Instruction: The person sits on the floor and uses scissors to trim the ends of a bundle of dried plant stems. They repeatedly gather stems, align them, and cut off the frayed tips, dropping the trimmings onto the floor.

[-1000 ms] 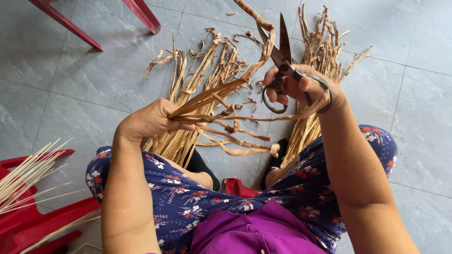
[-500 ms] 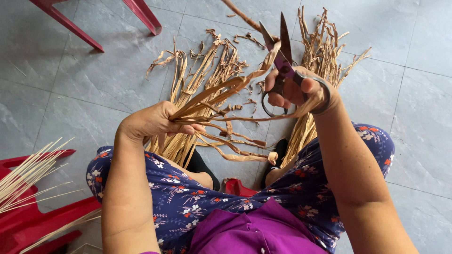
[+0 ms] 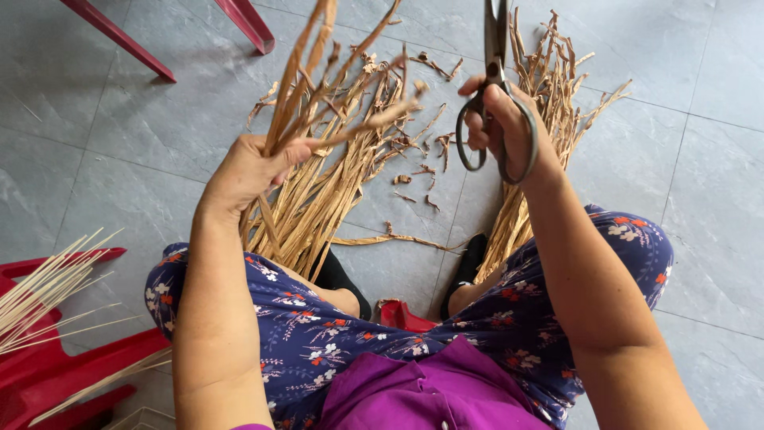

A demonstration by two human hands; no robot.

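My left hand [image 3: 251,171] grips a bunch of dry brown leaf strips [image 3: 318,80] and holds them upright, their tips fanning toward the top of the view. My right hand [image 3: 509,127] has its fingers through the handles of dark metal scissors [image 3: 495,48], blades pointing up and closed. The scissors stand a little to the right of the held strips, apart from them. I sit with my knees spread, in blue floral trousers and a purple top.
A pile of dry strips [image 3: 334,199] lies on the grey tiled floor between my knees, another pile [image 3: 557,119] lies to the right. Small cut scraps [image 3: 414,187] are scattered between. Thin pale sticks [image 3: 44,291] rest on a red plastic stool [image 3: 72,366] at lower left. Red chair legs [image 3: 239,20] stand at the top.
My left hand has lifted the strips from slanting across to upright. The scissors have come off the strips and turned to point straight up, moving slightly right.
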